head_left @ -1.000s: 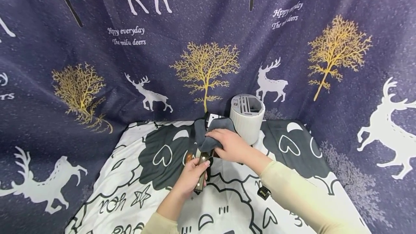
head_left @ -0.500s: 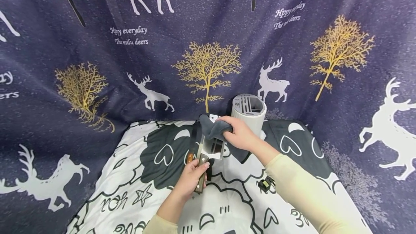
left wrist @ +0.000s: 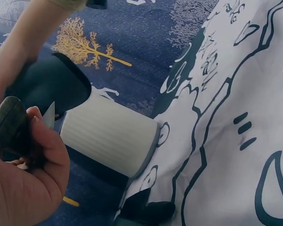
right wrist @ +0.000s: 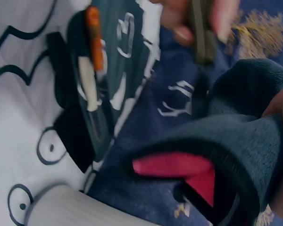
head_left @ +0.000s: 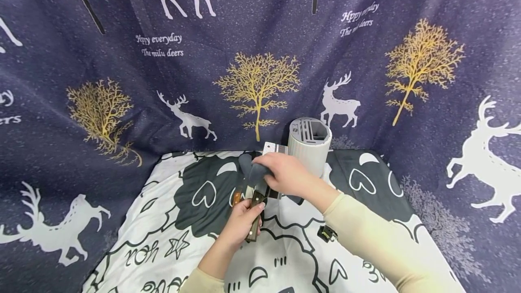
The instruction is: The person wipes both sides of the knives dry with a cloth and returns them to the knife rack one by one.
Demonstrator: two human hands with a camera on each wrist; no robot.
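In the head view my left hand [head_left: 243, 222] grips the brown handle [head_left: 254, 225] of a cleaver, whose broad steel blade [head_left: 275, 148] points up and away. My right hand [head_left: 286, 173] pinches a dark grey cloth [head_left: 258, 174] folded over the blade, hiding much of it. From the right wrist, the cloth [right wrist: 236, 136] bends around with a pink-red inner side showing, and the cleaver handle [right wrist: 201, 33] is above it. The left wrist view shows my left hand [left wrist: 33, 188] with fingers curled about the handle [left wrist: 12, 122].
A white ribbed knife block [head_left: 308, 153] with a grey slotted top stands right of the blade. Knives with an orange handle [right wrist: 94, 37] and a cream handle [right wrist: 88, 84] lie on the patterned bedding [head_left: 195, 257]. A dark curtain with deer [head_left: 342, 107] hangs behind.
The right hand has moved the cloth off the upper blade, then back left and down toward the handle, baring the blade's far end. The left hand keeps its grip almost in place.
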